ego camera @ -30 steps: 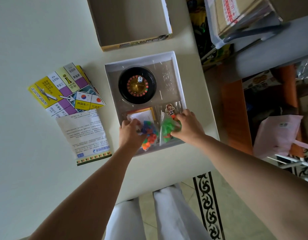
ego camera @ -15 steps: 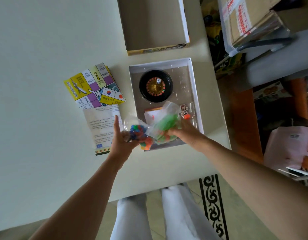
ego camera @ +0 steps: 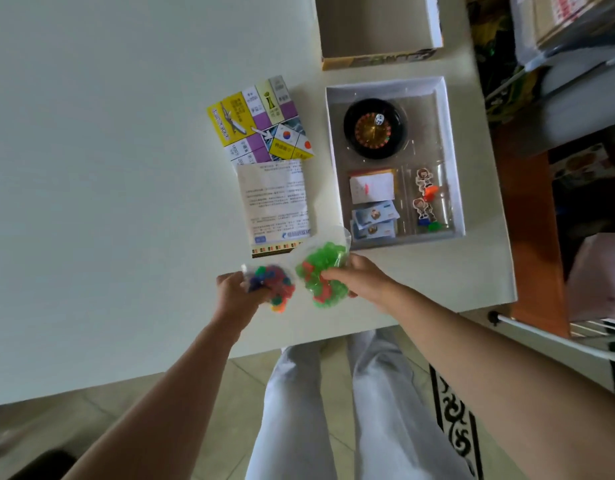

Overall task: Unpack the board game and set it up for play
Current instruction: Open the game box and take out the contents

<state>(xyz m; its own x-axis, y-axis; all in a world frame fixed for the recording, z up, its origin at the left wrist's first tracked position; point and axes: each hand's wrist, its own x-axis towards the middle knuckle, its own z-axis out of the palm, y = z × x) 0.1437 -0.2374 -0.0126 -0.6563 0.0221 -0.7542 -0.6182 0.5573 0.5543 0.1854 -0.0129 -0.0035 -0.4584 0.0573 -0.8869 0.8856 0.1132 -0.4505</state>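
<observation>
Looks straight down on a pale table (ego camera: 91, 168) from head height. Grips a clear bag of mixed pieces (ego camera: 273, 287), many colours, in the left hand (ego camera: 235, 294), fingers curled round its left side. Grips a second clear bag of green pieces (ego camera: 321, 275), with a few orange ones, in the right hand (ego camera: 359, 280), fingers curled over its right side. Holds both bags side by side, close together, low over the table's near edge; cannot tell whether either rests on the top.

Just beyond the bags, a printed sheet (ego camera: 276, 202) lying flat. Beyond the sheet and touching its far edge, a folded board (ego camera: 261, 123) in yellow, purple and white.

Beyond the right hand and slightly to its right, an open white tray (ego camera: 453, 150). Inside, at the far end, a black roulette wheel (ego camera: 374, 128). In the near left compartment, cards (ego camera: 371, 187) and blue banknotes (ego camera: 374, 220). In the near right compartment, cardboard figures (ego camera: 424, 195) on coloured stands.

Past the tray, well away from the hands, an upturned lid (ego camera: 375, 26).

Nearer than the hands, below the table edge, legs (ego camera: 333, 410) in pale trousers and a patterned rug (ego camera: 455, 427) on tiles.
</observation>
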